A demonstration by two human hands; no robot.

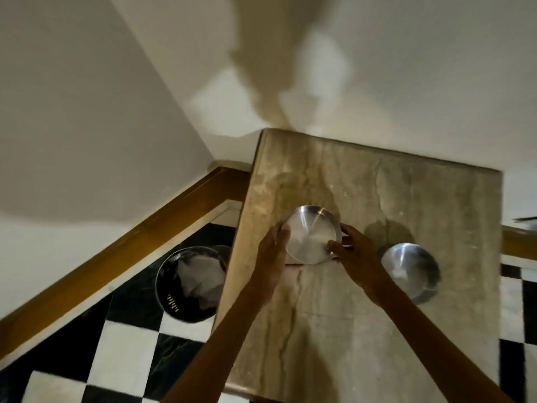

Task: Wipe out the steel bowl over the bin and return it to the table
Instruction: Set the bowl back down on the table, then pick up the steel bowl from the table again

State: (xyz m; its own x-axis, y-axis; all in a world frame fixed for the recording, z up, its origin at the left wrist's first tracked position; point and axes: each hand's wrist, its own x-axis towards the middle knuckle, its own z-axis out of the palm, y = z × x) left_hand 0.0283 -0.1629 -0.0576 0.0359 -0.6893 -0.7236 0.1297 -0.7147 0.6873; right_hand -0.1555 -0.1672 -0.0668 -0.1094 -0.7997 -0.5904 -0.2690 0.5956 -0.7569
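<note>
Beneath both forearms spreads the table, a rectangular slab of veined beige stone with a smooth, faintly glossy top. Left of the hands and lower down, checkered black-and-white floor tiles run to a brown wooden skirting along a plain pale wall. On those tiles, just left of the left wrist, stands the bin, round and dark with a shiny rim, holding crumpled white paper. Right of the right hand, a second bowl of brushed steel sits on the stone. Between the hands is the bowl, a round, shallow steel dish; whether it rests on the table or hangs just above cannot be told. The left hand cups its left rim with fingers extended. The right hand pinches the right rim, thumb inside.
</note>
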